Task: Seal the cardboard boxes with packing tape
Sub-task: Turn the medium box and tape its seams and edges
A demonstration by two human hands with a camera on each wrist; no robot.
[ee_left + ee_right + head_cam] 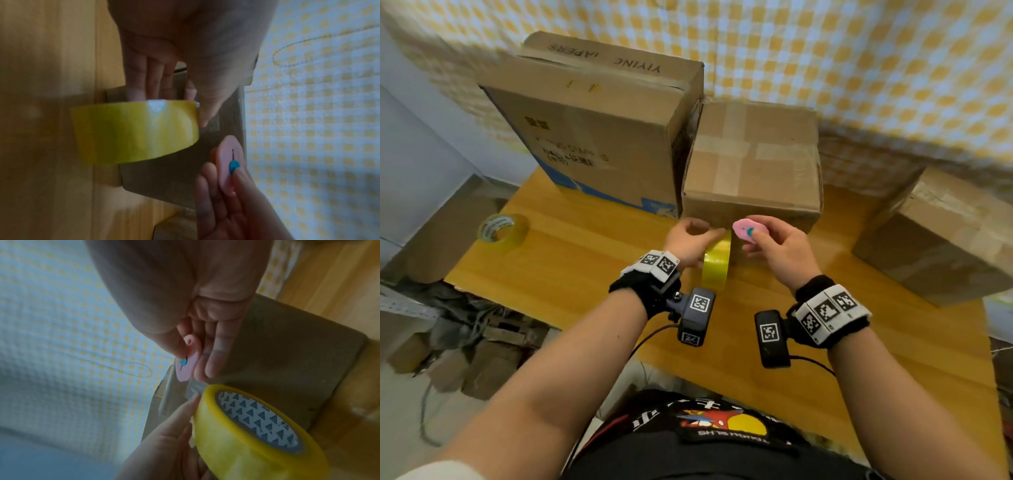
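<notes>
- Currently, the left hand (688, 241) is gripping a yellow roll of packing tape (716, 262), fingers curled through its core and the thumb lying along the rim; the roll is standing on edge, just in front of the small cardboard box (751, 164).
- The left wrist view is showing the roll (133, 131) held against the near face of that box (164, 183), fingers (141, 76) reaching behind it.
- The right hand (779, 251) is pinching a small pink cutter (748, 230) with a teal slider between thumb and fingers, just beside the top of the roll; whether a blade is out cannot be told.
- The right wrist view is showing the cutter (188, 360) hovering near the box's front edge, with a clear strip of tape (196, 387) running from the roll (246, 430) onto the box (287, 353).
- The small box is sitting on the wooden table (585, 260), flaps closed, tape strips crossing its top.
- A taller printed carton (599, 120) is standing touching its left side.
- Another taped box (941, 240) is resting at the right table edge, well apart.
- A second tape roll (503, 229) is lying near the left table edge.
- A yellow-checked cloth (859, 51) is hanging behind the boxes.
</notes>
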